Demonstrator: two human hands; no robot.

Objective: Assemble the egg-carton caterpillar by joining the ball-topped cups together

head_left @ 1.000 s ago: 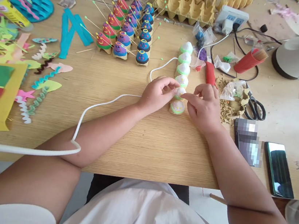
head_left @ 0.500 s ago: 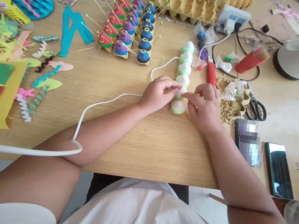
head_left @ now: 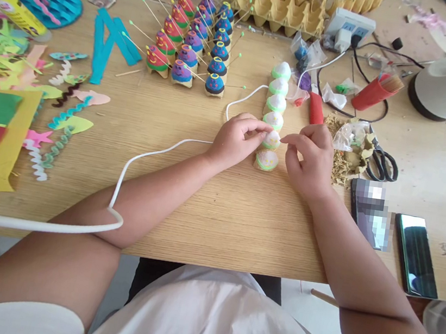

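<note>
A narrow strip of egg-carton cups (head_left: 276, 104), set bottoms up and covered in white with light green rims, runs away from me on the table. Small yellow marks show on the nearer cups. My left hand (head_left: 236, 142) rests against the strip's left side, thumb and forefinger closed at the second-nearest cup (head_left: 271, 139). On the other side, my right hand (head_left: 310, 159) holds its forefinger out, the tip close to that same cup. A gap shows between its forefinger and thumb, and I see nothing held there. Its other fingers are curled.
Painted carton cups (head_left: 187, 55) with green-tipped sticks stand in rows beyond my left hand. A white cable (head_left: 146, 151) crosses my left arm. Scissors (head_left: 382, 160), a phone (head_left: 417, 255) and a red cup of sticks (head_left: 374, 93) lie to the right. Paper cut-outs (head_left: 6, 62) cover the left.
My right forefinger has drawn back slightly to the right from the second-nearest cup, and a gap has appeared between it and the thumb. My left hand stays in place.
</note>
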